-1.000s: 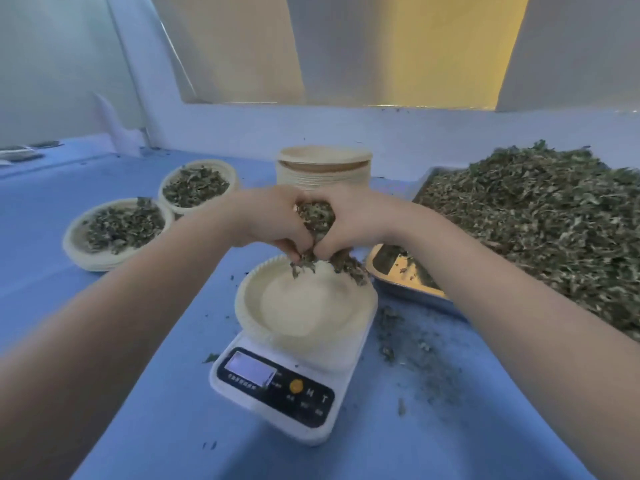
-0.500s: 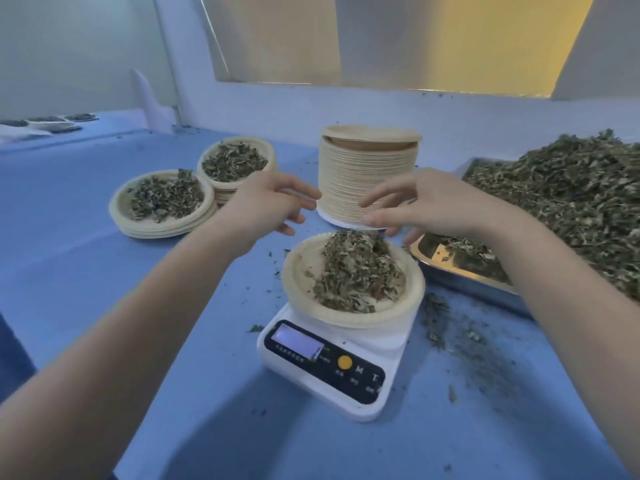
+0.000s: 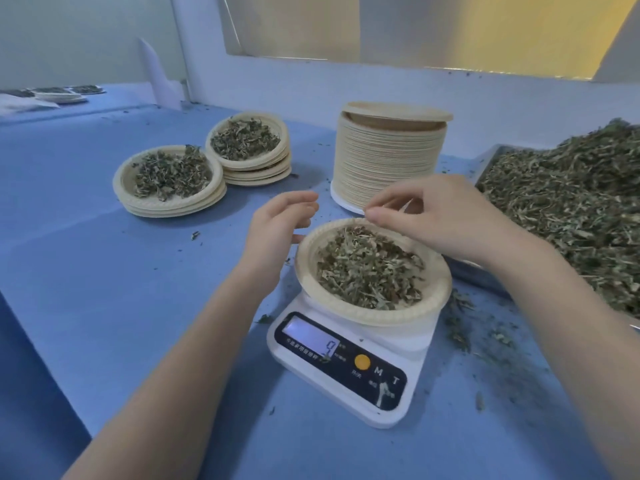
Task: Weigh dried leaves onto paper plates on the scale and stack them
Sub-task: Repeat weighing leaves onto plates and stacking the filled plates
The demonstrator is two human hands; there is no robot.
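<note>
Both forearms are reaching in over the blue table. The right hand is hovering over the far rim of the paper plate, fingers loosely curled and apart, gripping nothing. The left hand is hanging just left of that rim, fingers relaxed and empty.

Right of the right hand, a tray is lying heaped with dried leaves, close against the plate's edge. Just beyond the fingertips a tall plate stack is standing. Well left of the left hand, bare table is lying open up to two filled plate stacks. Under both hands, the plate with its leaf portion is sitting on the scale.
</note>
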